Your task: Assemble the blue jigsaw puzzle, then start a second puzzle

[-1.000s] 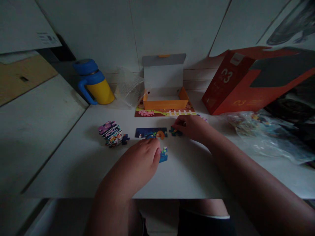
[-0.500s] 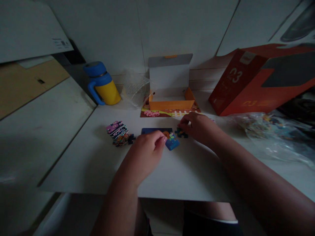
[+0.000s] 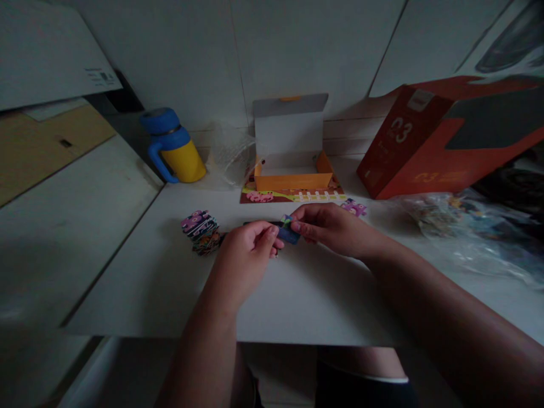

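Puzzle piece, blue, pinched between fingertips of left hand and right hand, just above white table. Behind, red carton printed "03".

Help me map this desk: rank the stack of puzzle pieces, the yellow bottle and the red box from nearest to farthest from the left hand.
From the left hand:
1. stack of puzzle pieces, just to its left.
2. yellow bottle, back left by the wall.
3. red box, far right at the back.
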Action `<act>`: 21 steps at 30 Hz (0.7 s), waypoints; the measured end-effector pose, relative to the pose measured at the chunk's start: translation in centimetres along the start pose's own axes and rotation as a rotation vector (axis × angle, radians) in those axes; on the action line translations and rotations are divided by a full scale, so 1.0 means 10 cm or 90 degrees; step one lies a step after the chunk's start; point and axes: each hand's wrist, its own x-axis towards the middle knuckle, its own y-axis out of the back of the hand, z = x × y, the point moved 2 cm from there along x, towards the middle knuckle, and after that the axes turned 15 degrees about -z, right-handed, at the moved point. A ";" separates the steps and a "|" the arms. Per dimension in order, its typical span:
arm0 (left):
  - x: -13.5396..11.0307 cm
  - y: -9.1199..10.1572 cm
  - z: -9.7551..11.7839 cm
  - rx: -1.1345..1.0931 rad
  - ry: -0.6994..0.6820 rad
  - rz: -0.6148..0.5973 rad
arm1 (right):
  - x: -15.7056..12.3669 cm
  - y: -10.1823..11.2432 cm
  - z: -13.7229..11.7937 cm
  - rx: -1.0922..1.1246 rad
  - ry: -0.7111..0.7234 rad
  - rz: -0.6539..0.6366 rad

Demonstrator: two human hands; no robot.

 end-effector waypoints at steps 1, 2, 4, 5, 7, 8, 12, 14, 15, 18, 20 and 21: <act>0.00 0.00 -0.01 0.009 -0.002 0.001 | 0.00 0.00 0.01 0.005 -0.001 0.009; 0.00 -0.01 -0.01 0.020 -0.004 -0.002 | 0.01 0.00 0.02 0.010 -0.001 0.021; -0.01 -0.03 0.00 0.052 -0.017 -0.026 | 0.02 0.02 0.03 0.018 0.000 0.056; -0.02 -0.05 0.02 0.073 -0.029 -0.048 | 0.02 0.04 0.04 0.017 -0.001 0.075; -0.04 -0.09 0.06 0.126 -0.058 -0.092 | 0.00 0.11 0.05 -0.015 -0.012 0.118; -0.05 -0.11 0.09 0.159 -0.076 -0.106 | -0.02 0.16 0.05 -0.056 -0.031 0.145; -0.02 -0.15 0.11 0.322 -0.151 -0.077 | -0.18 0.45 0.06 -0.338 -0.173 0.232; 0.01 -0.16 0.05 0.402 -0.163 -0.049 | -0.26 0.57 0.08 -0.405 -0.236 0.211; 0.03 -0.16 0.02 0.434 -0.162 -0.042 | -0.30 0.62 0.09 -0.410 -0.258 0.194; 0.05 -0.16 -0.08 0.490 -0.146 -0.051 | -0.34 0.68 0.14 -0.400 -0.296 0.145; 0.06 -0.16 -0.12 0.505 -0.133 -0.064 | -0.33 0.68 0.16 -0.420 -0.308 0.121; 0.06 -0.16 -0.13 0.507 -0.129 -0.069 | -0.32 0.67 0.17 -0.430 -0.315 0.112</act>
